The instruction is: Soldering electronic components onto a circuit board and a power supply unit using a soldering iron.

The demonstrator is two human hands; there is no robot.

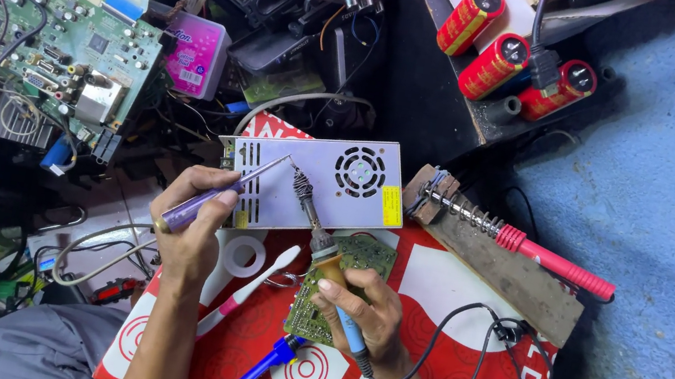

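My right hand (357,316) is closed in a pen grip round the soldering iron (324,256), fingers on the yellow-and-blue handle, tip pointing to 11 o'clock. My left hand (191,215) is closed round a thin purple tool (218,192), held mid-shaft, point aimed at 2 o'clock. The two tips nearly meet over the perforated grey power supply case (316,179); I cannot tell if they touch.

Handling, as I judge it: the iron is light and stiff, with a hot metal front end, so hold only on the handle, behind the collar. Its black cord (462,316) trails off toward 4 o'clock and may tug. The purple tool is light, rigid and slim, and could slip or roll between the fingers; a hold nearer the point gives steadier aim.

The small green circuit board (338,295) lies under my right hand on the red-and-white sheet (431,287). It looks thin, light and fragile; take it by the edges only.

Around:
- white-and-pink toothbrush (252,289) at 7 o'clock of the board
- blue-handled tool (261,373) below it
- roll of white tape (242,256) beside the left hand
- second iron with red handle (558,265) parked in a spring stand at 3 o'clock
- three red capacitors (506,58) at 1 o'clock
- big green board (60,43) at 10 o'clock
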